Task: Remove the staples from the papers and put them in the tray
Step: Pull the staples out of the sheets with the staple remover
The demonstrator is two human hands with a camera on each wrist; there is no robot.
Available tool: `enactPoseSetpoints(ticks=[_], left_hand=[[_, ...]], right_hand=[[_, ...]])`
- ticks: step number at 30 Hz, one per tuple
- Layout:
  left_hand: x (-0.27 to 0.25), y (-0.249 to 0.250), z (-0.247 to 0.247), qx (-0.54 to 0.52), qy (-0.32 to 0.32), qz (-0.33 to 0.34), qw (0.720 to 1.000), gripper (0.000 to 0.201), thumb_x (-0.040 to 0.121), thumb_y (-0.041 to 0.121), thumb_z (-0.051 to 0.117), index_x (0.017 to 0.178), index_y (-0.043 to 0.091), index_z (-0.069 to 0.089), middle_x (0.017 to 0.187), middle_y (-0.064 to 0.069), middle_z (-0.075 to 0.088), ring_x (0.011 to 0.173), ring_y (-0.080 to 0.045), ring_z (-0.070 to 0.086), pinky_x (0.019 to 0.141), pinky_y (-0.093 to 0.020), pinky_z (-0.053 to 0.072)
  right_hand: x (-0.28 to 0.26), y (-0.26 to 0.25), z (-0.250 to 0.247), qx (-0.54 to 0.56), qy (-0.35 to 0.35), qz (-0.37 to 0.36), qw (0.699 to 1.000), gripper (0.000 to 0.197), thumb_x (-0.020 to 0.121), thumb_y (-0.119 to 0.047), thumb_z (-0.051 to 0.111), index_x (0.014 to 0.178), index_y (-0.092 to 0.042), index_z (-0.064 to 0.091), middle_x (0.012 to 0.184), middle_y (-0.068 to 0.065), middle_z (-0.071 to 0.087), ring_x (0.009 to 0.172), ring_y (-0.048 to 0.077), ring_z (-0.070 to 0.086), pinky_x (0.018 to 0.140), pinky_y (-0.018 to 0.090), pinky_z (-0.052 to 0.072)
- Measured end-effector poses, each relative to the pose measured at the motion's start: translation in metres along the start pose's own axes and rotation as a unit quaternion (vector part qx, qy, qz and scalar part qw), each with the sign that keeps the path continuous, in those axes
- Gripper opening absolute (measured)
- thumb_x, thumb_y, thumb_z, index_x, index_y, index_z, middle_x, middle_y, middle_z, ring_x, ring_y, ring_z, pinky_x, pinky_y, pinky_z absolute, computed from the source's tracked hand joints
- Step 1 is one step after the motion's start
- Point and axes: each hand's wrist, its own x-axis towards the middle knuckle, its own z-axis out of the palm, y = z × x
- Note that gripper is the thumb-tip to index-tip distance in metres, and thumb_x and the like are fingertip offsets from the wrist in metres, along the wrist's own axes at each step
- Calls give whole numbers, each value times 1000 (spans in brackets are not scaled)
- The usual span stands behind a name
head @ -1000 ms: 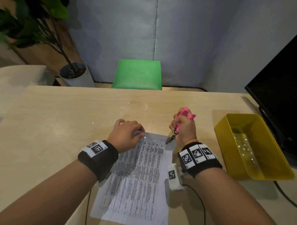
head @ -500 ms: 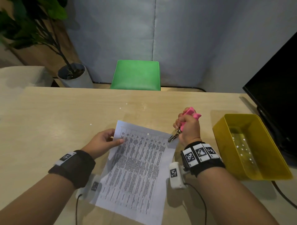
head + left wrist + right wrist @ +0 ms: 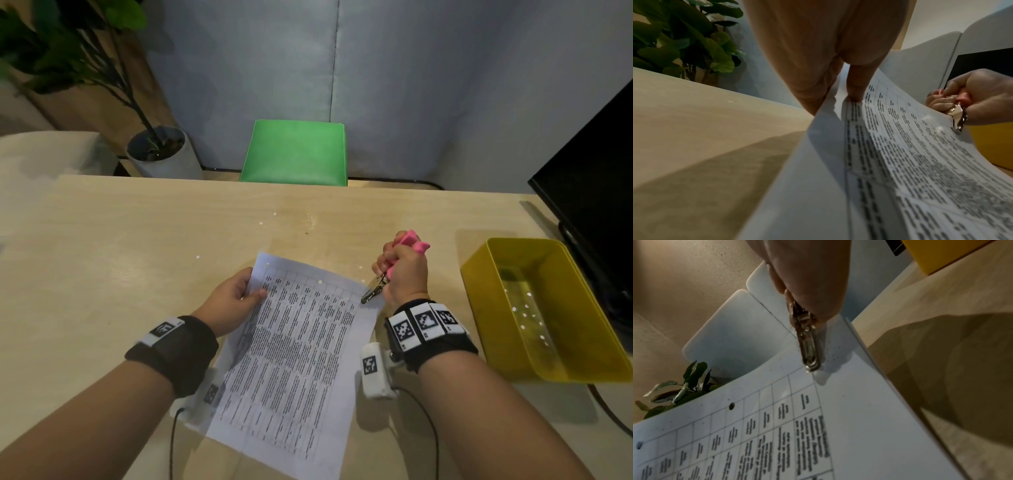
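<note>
From the head view, the papers (image 3: pixel 294 359) lie near the front edge of the tabletop (image 3: pixel 137 240), their long axis running from the near edge away and a little leftward. The left hand (image 3: pixel 233 301) pinches the far left corner, thumb on top, and lifts it slightly. The right hand (image 3: pixel 404 270) is fisted round a pink staple remover (image 3: pixel 411 241), whose metal tip (image 3: pixel 373 291) points down and left at the far right corner of the sheets. The yellow tray (image 3: pixel 548 308) sits at the right edge of the tabletop, just beyond the right hand, so that hand is much the nearer one for the drop.

The left wrist view shows the thumb (image 3: pixel 857 84) pressed on the printed top sheet with the other fingers underneath, the stack bowed upward. Across the page, the remover's tip (image 3: pixel 958 121) meets the opposite corner.

The right wrist view shows the metal tip (image 3: pixel 809 347), closed together, touching or just above the corner margin (image 3: pixel 830 363), which is peppered with tiny holes. No staple can be made out there; it is too small or hidden under the tip. My guess is that the next move turns on the tip's line across that corner: it must slide flat under the staple, if one remains.
</note>
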Motion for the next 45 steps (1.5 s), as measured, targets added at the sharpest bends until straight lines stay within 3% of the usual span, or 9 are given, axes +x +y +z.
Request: enactPoseSetpoints(ticks=[7,12,16,20,25,28,33,40,45], left_hand=[[-2,3,2,4,11,5,1000,29,95,6,52,114,29,53,113,-8,68,106,-22,65,97,-40,49],[-2,6,4,12,24,9,1000,30,96,6,51,113,31,51,103,7,67,89,5,64,87,-27,47],[-1,9,1,54,39,23,998,33,90,24,53,123,24,49,108,-14,68,95,-22,64,94,-42,48],[4,9,1,85,57,18,995,28,93,16,53,120,14,50,107,-15,68,102,-32,64,93,-46,49],[6,13,3,116,96,13,989,22,94,9,51,116,7,50,84,-17,67,69,-19,60,64,-27,48],[5,18,5,102,121,27,987,10,94,3,48,100,10,45,60,1,52,41,-4,43,44,-12,35],[2,19,3,119,134,49,983,10,95,8,48,96,16,41,52,0,36,43,-11,28,43,-19,25],[-9,28,5,111,125,69,983,26,97,9,48,104,30,34,56,-5,35,55,-19,31,54,-28,25],[-10,42,16,111,74,80,988,38,96,6,45,80,40,36,59,-1,41,44,-6,30,51,-22,26]], right_hand=[[-3,-3,-1,2,-13,7,1000,32,65,11,35,82,-13,47,60,0,37,47,13,32,46,25,32],[-2,-7,2,18,-14,12,1000,33,67,7,38,90,-12,51,64,1,42,50,14,36,49,28,33],[0,-11,6,5,10,-1,1000,32,72,7,38,93,-12,51,65,0,44,49,12,39,48,27,35],[-2,-15,9,17,23,-2,1000,30,74,7,37,92,-13,51,65,1,42,47,13,38,46,26,34],[-1,-21,12,26,-2,18,999,30,76,5,37,97,-10,52,65,2,41,46,14,36,44,24,32],[-2,-25,17,29,-4,22,999,32,78,5,36,101,-9,53,65,3,42,46,14,36,45,24,32],[-3,-29,22,15,-13,35,999,32,78,6,39,104,-7,54,67,6,46,47,15,44,49,28,38],[-5,-28,20,-52,-18,-6,998,25,80,7,40,95,-11,48,71,4,42,53,14,41,50,28,38],[-6,-23,24,5,-55,38,998,26,79,9,37,90,-12,47,64,3,41,48,13,37,45,25,33]])
